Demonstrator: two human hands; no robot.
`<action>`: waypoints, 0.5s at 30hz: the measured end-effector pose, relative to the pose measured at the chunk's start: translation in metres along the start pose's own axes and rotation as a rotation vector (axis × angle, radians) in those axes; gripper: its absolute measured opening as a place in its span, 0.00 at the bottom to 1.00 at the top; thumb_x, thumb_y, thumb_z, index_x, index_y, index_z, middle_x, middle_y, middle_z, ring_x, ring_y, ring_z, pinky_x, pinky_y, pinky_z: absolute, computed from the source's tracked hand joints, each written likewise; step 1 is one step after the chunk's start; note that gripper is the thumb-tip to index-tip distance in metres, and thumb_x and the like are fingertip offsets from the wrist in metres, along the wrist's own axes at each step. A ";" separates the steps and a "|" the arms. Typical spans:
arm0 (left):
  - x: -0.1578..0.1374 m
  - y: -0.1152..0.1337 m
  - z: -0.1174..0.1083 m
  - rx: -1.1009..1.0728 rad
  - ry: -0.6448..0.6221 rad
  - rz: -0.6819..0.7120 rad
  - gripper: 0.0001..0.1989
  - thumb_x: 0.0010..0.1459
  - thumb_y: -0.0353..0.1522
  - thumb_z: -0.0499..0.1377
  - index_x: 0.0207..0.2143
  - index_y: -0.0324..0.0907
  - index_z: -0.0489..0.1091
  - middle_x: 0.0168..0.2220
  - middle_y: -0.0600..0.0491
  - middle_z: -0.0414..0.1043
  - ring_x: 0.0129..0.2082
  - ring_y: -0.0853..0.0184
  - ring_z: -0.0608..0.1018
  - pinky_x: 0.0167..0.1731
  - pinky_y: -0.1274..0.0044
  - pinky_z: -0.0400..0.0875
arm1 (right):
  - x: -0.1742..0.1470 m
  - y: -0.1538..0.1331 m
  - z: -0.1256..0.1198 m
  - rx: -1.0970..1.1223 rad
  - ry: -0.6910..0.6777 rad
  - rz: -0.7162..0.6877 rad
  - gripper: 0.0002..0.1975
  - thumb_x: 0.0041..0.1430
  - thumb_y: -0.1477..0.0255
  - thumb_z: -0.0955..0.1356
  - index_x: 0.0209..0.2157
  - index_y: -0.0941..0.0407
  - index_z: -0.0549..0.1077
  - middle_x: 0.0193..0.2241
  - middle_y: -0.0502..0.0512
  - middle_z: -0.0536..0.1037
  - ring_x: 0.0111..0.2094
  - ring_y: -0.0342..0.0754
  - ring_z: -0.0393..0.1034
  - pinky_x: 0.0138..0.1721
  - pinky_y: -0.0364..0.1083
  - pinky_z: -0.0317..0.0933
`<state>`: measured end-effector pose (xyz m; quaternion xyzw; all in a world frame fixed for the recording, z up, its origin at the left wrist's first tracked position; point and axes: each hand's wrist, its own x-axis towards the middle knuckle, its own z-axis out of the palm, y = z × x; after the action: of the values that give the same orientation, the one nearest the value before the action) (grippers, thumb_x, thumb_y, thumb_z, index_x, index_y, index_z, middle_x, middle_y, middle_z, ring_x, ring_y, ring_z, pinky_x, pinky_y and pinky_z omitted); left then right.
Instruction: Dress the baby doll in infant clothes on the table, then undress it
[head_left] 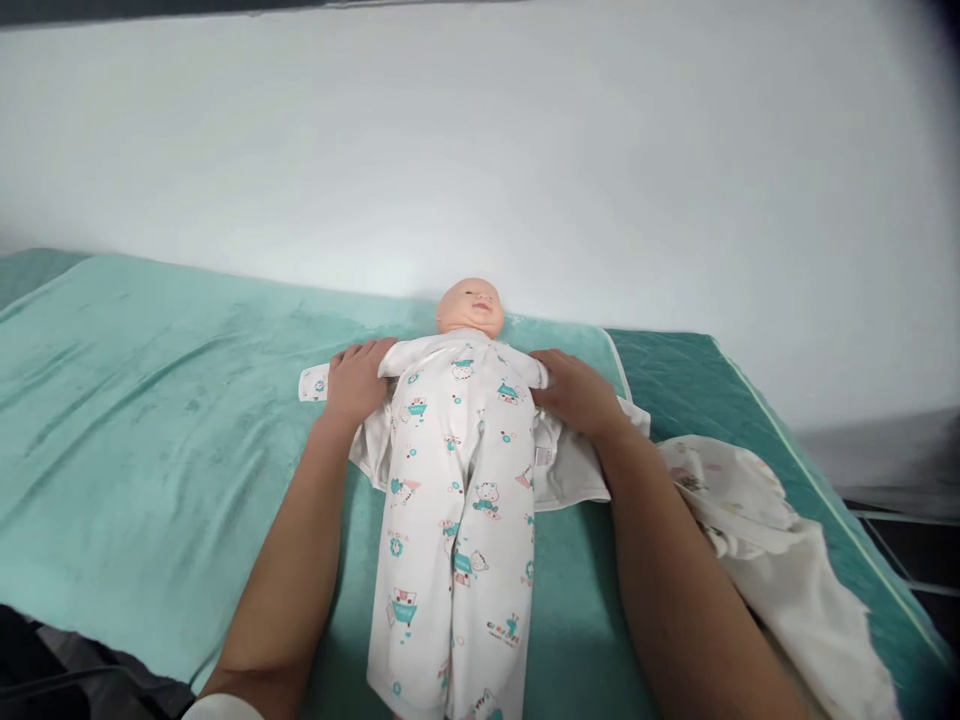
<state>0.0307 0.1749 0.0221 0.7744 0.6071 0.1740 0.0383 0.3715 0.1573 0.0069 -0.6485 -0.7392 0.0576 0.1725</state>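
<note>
We see a baby doll [471, 308] lying on its back, face up, near the far edge of a teal blanket [150, 400] spread over the bed, its head pointing at the white wall [480, 130]. The doll wears a white printed romper [457, 500] with small teal and pink cartoon figures, and the 2 legs of the garment run straight toward us, flat on the blanket. Under the torso lies a second white garment [570, 480], opened out, its edges showing on both sides of the romper.

Our left hand [358, 380] rests palm down, fingers spread and loose, on the doll's outstretched arm, just beside the shoulder; a white sleeve end [315, 383] pokes out past the fingers. It presses flat rather than pinching, so we grasp nothing there. Our right hand [576, 392] lies the same way on the doll's other arm, fingers flat against the romper's side at the armpit; whether the fingertips nip any fabric we cannot tell. Both forearms reach in from the near edge, 1 on each side of the romper's legs.

To the right, well apart from the doll, a crumpled white cloth [757, 530] with a faint print hangs over the bed's edge. A darker green mattress [697, 380] shows beyond the blanket there.
</note>
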 end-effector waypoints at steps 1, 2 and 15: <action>0.001 -0.002 0.000 0.002 -0.002 -0.026 0.30 0.57 0.28 0.54 0.62 0.54 0.65 0.59 0.50 0.73 0.58 0.50 0.71 0.57 0.59 0.59 | -0.002 0.003 0.000 0.021 0.000 -0.003 0.22 0.55 0.64 0.69 0.53 0.49 0.73 0.52 0.55 0.79 0.51 0.61 0.72 0.47 0.55 0.64; 0.001 -0.003 0.001 0.003 -0.003 -0.043 0.30 0.57 0.29 0.55 0.62 0.55 0.66 0.58 0.50 0.74 0.58 0.49 0.71 0.56 0.59 0.60 | -0.004 0.005 0.000 0.032 0.001 -0.012 0.23 0.56 0.63 0.69 0.53 0.49 0.73 0.52 0.55 0.78 0.51 0.60 0.72 0.48 0.55 0.64; -0.001 0.015 0.003 -0.004 0.075 0.117 0.29 0.61 0.25 0.50 0.63 0.51 0.66 0.64 0.49 0.66 0.69 0.52 0.57 0.65 0.58 0.55 | -0.016 -0.049 0.004 -0.147 0.152 -0.234 0.28 0.68 0.71 0.58 0.68 0.57 0.56 0.60 0.65 0.71 0.60 0.59 0.64 0.65 0.58 0.49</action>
<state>0.0455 0.1704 0.0229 0.8013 0.5616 0.2059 0.0067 0.3260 0.1345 0.0150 -0.5713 -0.7967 -0.0662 0.1856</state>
